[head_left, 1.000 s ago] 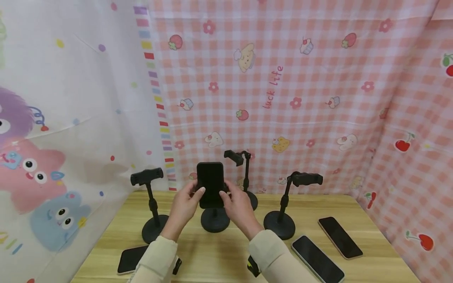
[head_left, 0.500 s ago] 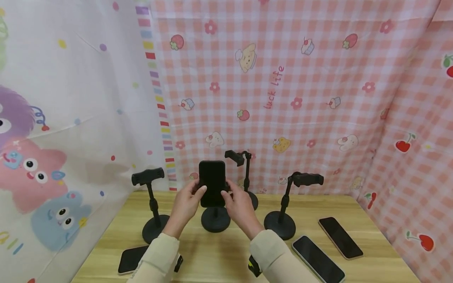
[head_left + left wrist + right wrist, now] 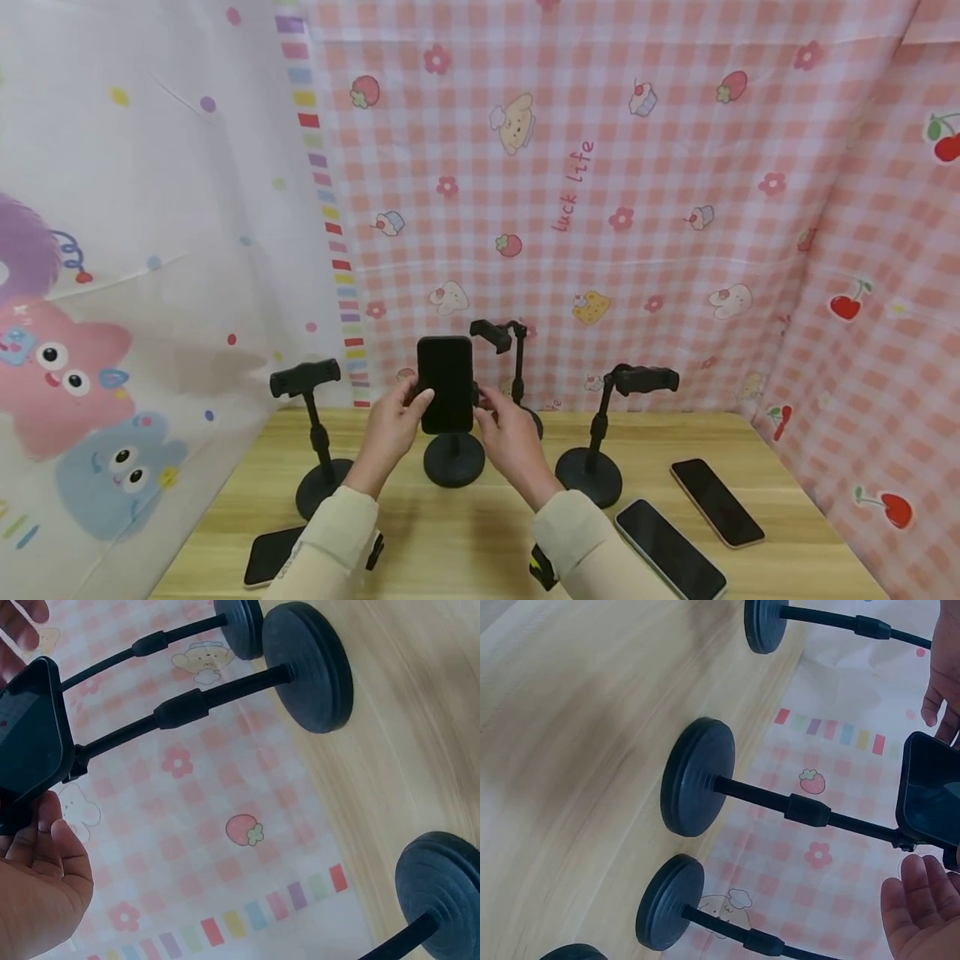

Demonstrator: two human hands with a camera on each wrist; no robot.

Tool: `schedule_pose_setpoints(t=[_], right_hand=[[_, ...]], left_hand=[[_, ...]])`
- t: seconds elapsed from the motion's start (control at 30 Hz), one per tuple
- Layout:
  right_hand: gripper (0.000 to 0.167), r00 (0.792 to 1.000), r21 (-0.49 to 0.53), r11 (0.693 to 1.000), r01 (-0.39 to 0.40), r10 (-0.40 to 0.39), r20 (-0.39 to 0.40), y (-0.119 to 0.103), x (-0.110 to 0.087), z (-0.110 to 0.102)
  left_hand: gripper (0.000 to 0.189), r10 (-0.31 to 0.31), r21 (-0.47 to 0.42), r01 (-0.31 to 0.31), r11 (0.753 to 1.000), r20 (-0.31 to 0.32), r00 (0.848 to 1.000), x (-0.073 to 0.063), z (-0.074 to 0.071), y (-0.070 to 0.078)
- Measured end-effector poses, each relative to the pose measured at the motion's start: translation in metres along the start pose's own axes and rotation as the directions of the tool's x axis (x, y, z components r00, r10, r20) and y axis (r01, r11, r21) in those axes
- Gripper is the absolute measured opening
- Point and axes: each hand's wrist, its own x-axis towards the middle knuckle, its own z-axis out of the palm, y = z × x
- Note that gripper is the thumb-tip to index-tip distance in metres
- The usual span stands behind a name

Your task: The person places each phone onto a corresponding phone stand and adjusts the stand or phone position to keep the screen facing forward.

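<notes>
A black smartphone (image 3: 445, 383) stands upright, screen facing me, in the clamp of the middle phone stand (image 3: 453, 460). My left hand (image 3: 393, 425) grips the clamp's left end, with its thumb overlapping the phone's edge. In the left wrist view its fingers (image 3: 46, 838) curl at the clamp's end. On the other side my right hand (image 3: 512, 433) pinches the right end of the clamp between thumb and fingertips. The right wrist view shows other fingers of that hand (image 3: 922, 900) just under the clamp; its thumb is out of that frame.
Three more black phone stands surround the middle one: left (image 3: 324, 487), behind (image 3: 519, 367) and right (image 3: 588, 473). One phone (image 3: 272, 557) lies at front left, partly behind my sleeve. Two others (image 3: 671, 550) lie at the right on the wooden table (image 3: 465, 550).
My right thumb has moved off the phone's face to the clamp at its right edge. The left hand keeps its hold, and the phone stays upright in the stand.
</notes>
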Motion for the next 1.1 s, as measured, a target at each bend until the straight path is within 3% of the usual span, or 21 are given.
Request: schedule_pose_setpoints(t=[0.23, 0.67, 1.1], right_hand=[[0.033, 1.0, 0.002, 1.0, 0.012, -0.012, 0.002, 0.01, -0.013, -0.003], [0.038, 0.986, -0.008, 0.988, -0.156, 0.156, 0.051, 0.036, -0.037, -0.005], [0.036, 0.986, -0.051, 0.985, -0.166, 0.167, 0.016, 0.048, -0.042, -0.005]], left_hand=[[0.024, -0.037, 0.014, 0.037, 0.999, 0.022, 0.999, 0.002, -0.003, 0.0], [0.043, -0.086, -0.038, 0.089, 0.995, 0.06, 0.994, 0.0, -0.006, -0.001], [0.053, -0.14, -0.055, 0.147, 0.988, 0.117, 0.983, -0.011, -0.003, -0.009]])
